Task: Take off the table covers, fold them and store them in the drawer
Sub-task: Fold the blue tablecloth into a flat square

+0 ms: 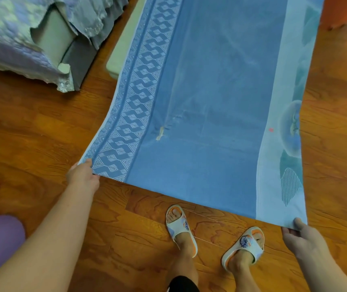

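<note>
A large blue table cover (210,91) stretches out flat in front of me, above the wooden floor, running away toward the top of the view. It has a geometric patterned band along its left side and a pale band with teal shapes along its right. My left hand (83,172) pinches its near left corner. My right hand (299,233) pinches its near right corner. The cover's far end is out of view.
A pale bench or low table edge (122,45) shows under the cover's left side. A bed with a lilac quilt (21,34) stands at the upper left. An orange object (345,9) sits at the top right. My slippered feet (181,226) stand on the wooden floor below the cover.
</note>
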